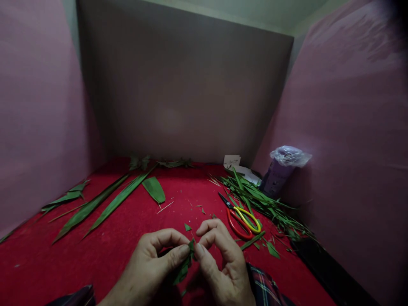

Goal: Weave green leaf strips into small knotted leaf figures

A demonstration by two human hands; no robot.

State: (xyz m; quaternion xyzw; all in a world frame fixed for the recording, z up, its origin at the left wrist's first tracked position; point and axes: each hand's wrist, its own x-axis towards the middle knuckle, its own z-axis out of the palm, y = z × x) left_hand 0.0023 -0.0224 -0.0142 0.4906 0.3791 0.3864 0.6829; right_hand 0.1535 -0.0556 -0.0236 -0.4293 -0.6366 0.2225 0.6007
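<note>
My left hand (159,259) is closed, its thumb and index finger pinching a small folded green leaf (182,272) low in the middle of the view. Close beside it, my right hand (221,259) has curled fingers, with the thumb and a fingertip drawn together at the leaf's right edge. What lies between those right fingertips is partly hidden. Just beyond the hands is a small green leaf scrap (188,227). Scissors (239,216) with one red and one yellow handle lie to the right, their black blades pointing away and left.
Long green leaves (119,204) and a broad cut leaf (154,189) lie left on the red cloth (134,221). A thin stick (165,207) is nearby. At right are a heap of leaf strips (255,197), a plastic-topped purple container (276,176) and a white card (232,160).
</note>
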